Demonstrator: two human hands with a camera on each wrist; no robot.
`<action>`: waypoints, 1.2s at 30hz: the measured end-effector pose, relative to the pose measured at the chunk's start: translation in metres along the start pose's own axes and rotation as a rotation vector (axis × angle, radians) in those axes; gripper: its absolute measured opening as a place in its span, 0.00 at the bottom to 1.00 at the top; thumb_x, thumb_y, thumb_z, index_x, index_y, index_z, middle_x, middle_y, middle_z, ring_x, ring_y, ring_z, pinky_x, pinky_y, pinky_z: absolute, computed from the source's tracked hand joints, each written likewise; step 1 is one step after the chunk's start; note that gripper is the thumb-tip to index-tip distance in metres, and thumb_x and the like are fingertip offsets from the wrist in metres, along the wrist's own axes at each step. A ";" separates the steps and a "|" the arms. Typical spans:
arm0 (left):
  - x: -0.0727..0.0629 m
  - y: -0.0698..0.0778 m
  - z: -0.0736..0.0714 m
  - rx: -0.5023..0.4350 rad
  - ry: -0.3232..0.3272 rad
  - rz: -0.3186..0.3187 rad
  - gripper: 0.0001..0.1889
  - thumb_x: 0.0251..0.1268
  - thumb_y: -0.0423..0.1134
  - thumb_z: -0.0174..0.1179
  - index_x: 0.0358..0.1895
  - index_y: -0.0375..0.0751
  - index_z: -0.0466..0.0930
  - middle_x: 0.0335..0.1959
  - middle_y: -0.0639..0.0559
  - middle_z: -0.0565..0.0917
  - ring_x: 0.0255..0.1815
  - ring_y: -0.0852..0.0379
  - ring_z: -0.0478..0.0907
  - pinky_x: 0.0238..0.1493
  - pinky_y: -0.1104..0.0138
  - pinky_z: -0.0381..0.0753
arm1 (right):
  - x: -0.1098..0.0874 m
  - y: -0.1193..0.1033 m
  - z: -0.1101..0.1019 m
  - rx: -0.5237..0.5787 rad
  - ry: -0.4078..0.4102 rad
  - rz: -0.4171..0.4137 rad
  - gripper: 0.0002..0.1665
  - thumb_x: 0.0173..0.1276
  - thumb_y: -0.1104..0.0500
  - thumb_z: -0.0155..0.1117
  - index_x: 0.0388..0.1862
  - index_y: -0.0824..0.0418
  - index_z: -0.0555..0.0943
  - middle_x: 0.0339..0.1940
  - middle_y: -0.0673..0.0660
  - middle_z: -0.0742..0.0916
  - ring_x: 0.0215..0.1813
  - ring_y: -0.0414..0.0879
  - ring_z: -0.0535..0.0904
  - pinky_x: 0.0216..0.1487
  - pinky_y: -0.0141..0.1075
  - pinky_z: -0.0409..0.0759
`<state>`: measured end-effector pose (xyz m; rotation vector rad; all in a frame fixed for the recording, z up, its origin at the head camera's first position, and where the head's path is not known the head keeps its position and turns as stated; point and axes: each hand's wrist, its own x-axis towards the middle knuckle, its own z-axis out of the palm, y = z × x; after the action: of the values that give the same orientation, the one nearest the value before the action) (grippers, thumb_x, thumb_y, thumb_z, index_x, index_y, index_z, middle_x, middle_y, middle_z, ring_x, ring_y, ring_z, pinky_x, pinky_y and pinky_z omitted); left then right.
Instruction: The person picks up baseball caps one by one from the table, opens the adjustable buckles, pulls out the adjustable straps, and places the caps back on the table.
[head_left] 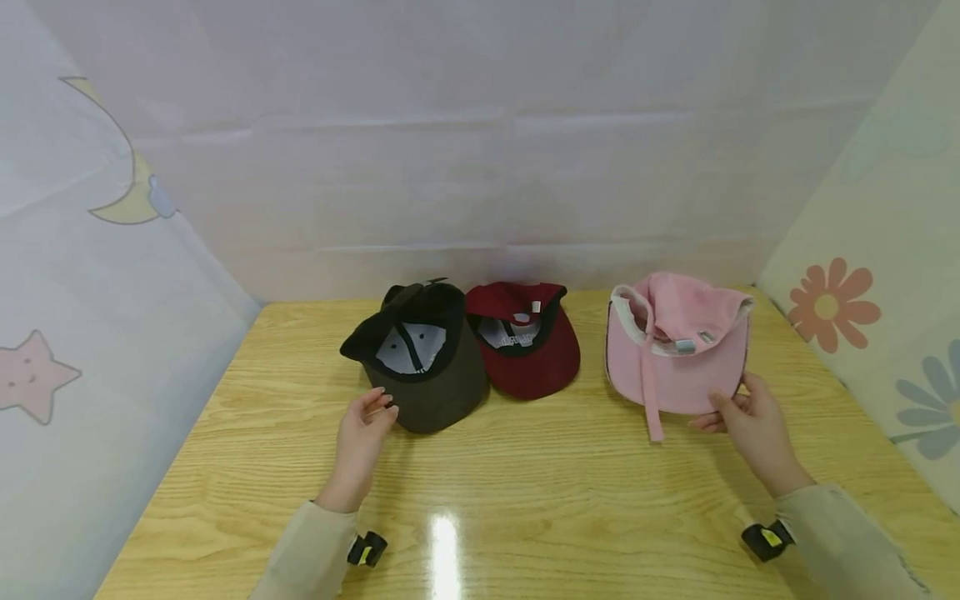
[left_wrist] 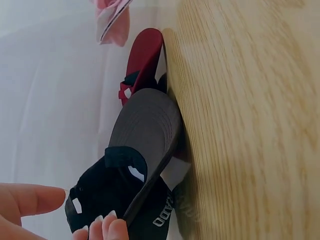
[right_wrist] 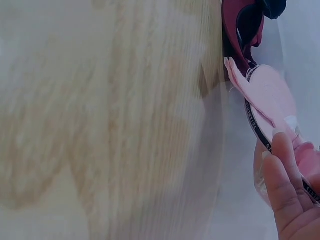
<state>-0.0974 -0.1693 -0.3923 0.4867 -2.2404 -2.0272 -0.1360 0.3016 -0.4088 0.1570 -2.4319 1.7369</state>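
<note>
Three baseball caps are along the table's back. The pink cap (head_left: 678, 379), its inside and a dangling strap showing, is at the right; my right hand (head_left: 753, 425) pinches its brim at the front right corner. That hand (right_wrist: 292, 185) also shows on the brim in the right wrist view. At the left is a dark grey cap (head_left: 450, 392) with a black inside, opening upward. Beside its left edge is my left hand (head_left: 363, 442), thumb and fingers apart in the left wrist view. A dark red cap (head_left: 536, 367) sits between, touching the grey one.
The wooden table (head_left: 525, 500) runs back to a pale cloth wall (head_left: 495, 167). Printed side cloths stand left and right, with a star (head_left: 37, 377) and flowers (head_left: 832, 304). A black strap end (head_left: 765, 540) hangs from each wrist.
</note>
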 end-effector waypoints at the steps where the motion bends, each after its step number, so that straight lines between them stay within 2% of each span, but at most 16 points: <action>1: 0.000 0.000 0.000 -0.002 0.010 0.006 0.25 0.72 0.29 0.50 0.67 0.22 0.58 0.61 0.30 0.68 0.55 0.44 0.68 0.44 0.77 0.71 | 0.001 0.001 0.000 -0.005 -0.004 0.005 0.16 0.77 0.66 0.47 0.61 0.62 0.61 0.23 0.57 0.86 0.25 0.43 0.84 0.28 0.33 0.82; 5: 0.002 -0.001 -0.002 -0.016 0.031 0.002 0.26 0.71 0.28 0.50 0.68 0.22 0.55 0.62 0.31 0.66 0.58 0.42 0.67 0.46 0.76 0.71 | 0.004 0.002 0.003 -0.039 -0.015 0.023 0.18 0.78 0.65 0.46 0.61 0.69 0.59 0.23 0.58 0.86 0.25 0.43 0.84 0.28 0.34 0.82; 9: 0.002 -0.002 -0.003 -0.017 0.043 -0.015 0.28 0.71 0.29 0.50 0.70 0.22 0.52 0.65 0.31 0.63 0.61 0.41 0.65 0.53 0.67 0.71 | 0.006 0.003 0.004 -0.078 -0.027 0.061 0.21 0.79 0.65 0.44 0.62 0.76 0.55 0.24 0.58 0.86 0.26 0.43 0.85 0.29 0.35 0.83; 13: 0.005 -0.003 -0.004 -0.020 0.046 -0.035 0.30 0.71 0.29 0.49 0.71 0.22 0.50 0.67 0.31 0.60 0.63 0.40 0.63 0.60 0.57 0.68 | 0.009 0.004 0.005 -0.090 -0.038 0.096 0.22 0.79 0.64 0.43 0.62 0.78 0.54 0.25 0.59 0.86 0.26 0.44 0.85 0.29 0.36 0.83; 16: 0.007 -0.004 -0.004 -0.036 0.035 -0.041 0.31 0.71 0.28 0.49 0.71 0.22 0.48 0.68 0.30 0.59 0.65 0.38 0.62 0.63 0.53 0.65 | 0.011 0.008 0.006 -0.089 -0.046 0.118 0.18 0.79 0.64 0.42 0.59 0.77 0.56 0.25 0.61 0.86 0.26 0.44 0.85 0.30 0.36 0.83; 19: 0.009 -0.005 -0.003 -0.048 0.028 -0.046 0.30 0.71 0.28 0.49 0.71 0.21 0.48 0.68 0.29 0.59 0.65 0.36 0.62 0.64 0.52 0.64 | 0.013 0.012 0.006 -0.082 -0.055 0.139 0.18 0.79 0.65 0.42 0.58 0.77 0.56 0.25 0.63 0.86 0.26 0.43 0.85 0.30 0.36 0.83; 23: 0.012 -0.006 -0.002 -0.053 0.021 -0.061 0.29 0.71 0.27 0.49 0.70 0.20 0.49 0.68 0.28 0.59 0.66 0.35 0.62 0.66 0.50 0.63 | 0.015 0.016 0.007 -0.082 -0.065 0.158 0.23 0.79 0.65 0.41 0.64 0.79 0.52 0.27 0.66 0.86 0.27 0.43 0.85 0.31 0.37 0.83; 30: 0.016 -0.007 0.000 -0.040 -0.013 -0.070 0.30 0.72 0.28 0.49 0.71 0.19 0.48 0.68 0.24 0.57 0.67 0.32 0.60 0.67 0.47 0.61 | 0.020 0.015 0.007 -0.065 -0.098 0.195 0.26 0.80 0.65 0.39 0.66 0.80 0.47 0.28 0.66 0.86 0.28 0.43 0.85 0.33 0.37 0.84; 33: 0.019 -0.009 0.001 -0.051 -0.031 -0.077 0.29 0.72 0.27 0.47 0.71 0.19 0.49 0.68 0.24 0.59 0.67 0.35 0.61 0.65 0.49 0.64 | 0.024 0.015 0.007 -0.030 -0.124 0.230 0.31 0.79 0.66 0.38 0.69 0.80 0.39 0.31 0.66 0.86 0.30 0.43 0.85 0.35 0.37 0.84; 36: 0.021 -0.011 0.002 -0.059 -0.047 -0.075 0.27 0.73 0.27 0.45 0.70 0.19 0.50 0.67 0.25 0.63 0.64 0.39 0.64 0.60 0.54 0.70 | 0.027 0.015 0.008 -0.007 -0.137 0.243 0.37 0.79 0.68 0.38 0.71 0.77 0.28 0.38 0.67 0.84 0.33 0.41 0.86 0.37 0.36 0.84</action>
<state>-0.1157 -0.1739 -0.4066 0.5310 -2.2134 -2.1563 -0.1655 0.2989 -0.4209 -0.0231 -2.6510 1.8703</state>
